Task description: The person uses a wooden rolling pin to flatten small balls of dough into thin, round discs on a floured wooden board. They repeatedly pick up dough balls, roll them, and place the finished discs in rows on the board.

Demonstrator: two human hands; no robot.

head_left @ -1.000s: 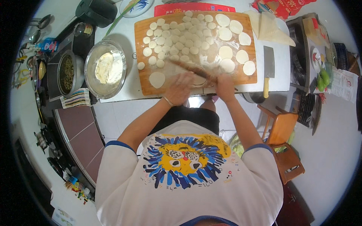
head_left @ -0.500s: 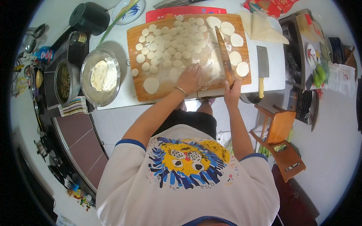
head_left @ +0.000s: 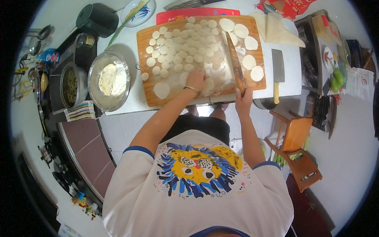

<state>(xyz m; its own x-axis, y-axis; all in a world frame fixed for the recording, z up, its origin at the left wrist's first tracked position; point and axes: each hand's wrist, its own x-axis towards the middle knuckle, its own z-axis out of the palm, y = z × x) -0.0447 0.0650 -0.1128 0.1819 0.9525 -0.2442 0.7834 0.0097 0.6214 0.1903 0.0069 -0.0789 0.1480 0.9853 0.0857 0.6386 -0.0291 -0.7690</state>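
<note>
A person leans over a white surface (head_left: 130, 39) and works with dough. The left hand (head_left: 196, 80) lies flat, fingers spread a little, on a thin round piece of dough (head_left: 208, 84) near the front edge of the big wooden cutting board (head_left: 148, 91). A thin bracelet sits on that wrist. The right hand (head_left: 242, 96) is curled around the near end of a long brown wooden rolling pin (head_left: 235, 61). The pin lies on the board and points away from the person, tilted a bit to the left.

Many small round dough lumps (head_left: 177, 51) cover the left and middle of the board. Flat round wrappers (head_left: 249, 62) lie along the right side of the board, just beside the pin. One more flat wrapper (head_left: 162, 90) sits alone at the front left of the board.

To the left of the board stands a shiny metal bowl with a lump of pale dough (head_left: 109, 81). Farther left is a dark pot with green filling (head_left: 71, 85). A cleaver with a yellow handle (head_left: 277, 75) lies on the surface to the right of the board. A small wooden chair (head_left: 296, 146) stands on the floor to the right of the person.
</note>
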